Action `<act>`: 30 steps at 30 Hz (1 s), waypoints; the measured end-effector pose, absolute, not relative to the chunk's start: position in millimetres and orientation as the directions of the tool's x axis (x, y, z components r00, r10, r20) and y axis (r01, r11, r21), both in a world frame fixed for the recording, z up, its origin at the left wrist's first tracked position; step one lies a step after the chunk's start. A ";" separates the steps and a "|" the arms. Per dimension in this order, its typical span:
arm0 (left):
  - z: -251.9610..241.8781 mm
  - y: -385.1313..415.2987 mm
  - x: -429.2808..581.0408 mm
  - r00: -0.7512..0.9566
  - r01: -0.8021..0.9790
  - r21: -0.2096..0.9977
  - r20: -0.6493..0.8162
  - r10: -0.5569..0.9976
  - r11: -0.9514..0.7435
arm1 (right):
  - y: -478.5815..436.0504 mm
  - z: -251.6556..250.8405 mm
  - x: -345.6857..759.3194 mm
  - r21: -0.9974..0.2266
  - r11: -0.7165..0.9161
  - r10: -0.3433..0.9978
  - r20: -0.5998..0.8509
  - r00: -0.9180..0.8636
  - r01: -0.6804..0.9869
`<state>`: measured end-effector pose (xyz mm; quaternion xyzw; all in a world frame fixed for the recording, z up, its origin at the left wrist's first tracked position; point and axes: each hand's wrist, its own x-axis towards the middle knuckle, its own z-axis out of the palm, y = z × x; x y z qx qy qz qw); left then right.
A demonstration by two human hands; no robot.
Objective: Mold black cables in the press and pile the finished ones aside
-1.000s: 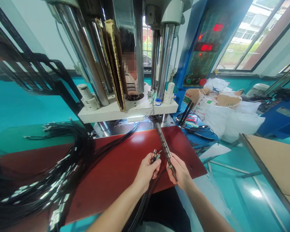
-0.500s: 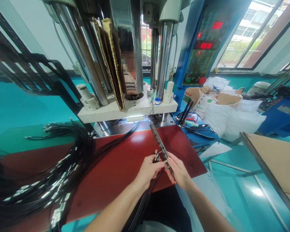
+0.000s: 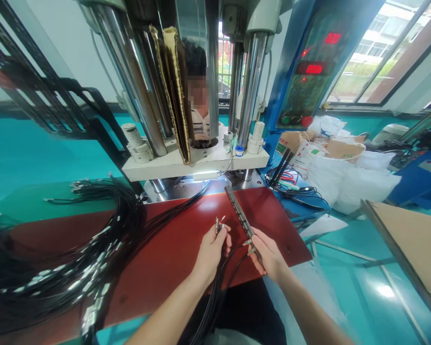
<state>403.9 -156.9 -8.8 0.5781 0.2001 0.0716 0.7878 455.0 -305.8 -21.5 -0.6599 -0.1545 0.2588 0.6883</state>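
My left hand (image 3: 212, 249) is closed around several black cables (image 3: 215, 297), whose metal connector ends (image 3: 219, 224) poke up above the thumb. The cables hang down over my lap. In my right hand (image 3: 269, 251) is a long dark metal bar (image 3: 240, 213) with a row of slots, gripped at its near end and slanting away to the upper left. Two cables with metal connectors (image 3: 249, 245) sit at the bar's near end, beside my right fingers. A gap separates my left hand from the bar.
A press machine (image 3: 197, 165) stands behind the red-brown board (image 3: 175, 239), with cables running under its plate. A big bundle of black cables (image 3: 104, 254) covers the left side. Right of it are a control panel (image 3: 309, 81), white sacks (image 3: 345, 177) and a cardboard-topped table (image 3: 409, 244).
My left hand has moved left, away from the bar, with the cables in it. The right hand still holds the bar, and a second cable end now shows there.
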 end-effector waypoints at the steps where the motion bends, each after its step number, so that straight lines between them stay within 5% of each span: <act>1: -10.1 -157.9 404.3 0.893 0.101 0.949 -0.219 0.394 0.300 | -305.6 -21.6 455.2 -0.988 -0.002 0.563 -0.129 0.816 -0.155; 7: -14.3 -164.2 409.7 0.927 0.133 0.989 -0.149 0.344 0.072 | -306.8 -20.6 456.6 -0.988 -0.030 0.580 -0.142 0.802 -0.154; 13: -6.8 -164.0 412.7 0.905 0.339 0.910 -0.385 0.180 0.240 | -307.0 -18.9 459.1 -0.988 -0.114 0.621 -0.152 0.769 -0.103; 22: -6.4 -168.4 411.9 0.921 0.226 0.953 -0.276 0.273 0.202 | -303.2 -21.5 455.6 -0.985 -0.173 0.603 -0.121 0.789 -0.019; 30: -5.1 -169.6 411.3 0.928 0.209 0.965 -0.246 0.279 0.156 | -304.7 -14.7 459.0 -0.980 -0.135 0.606 -0.197 0.771 -0.145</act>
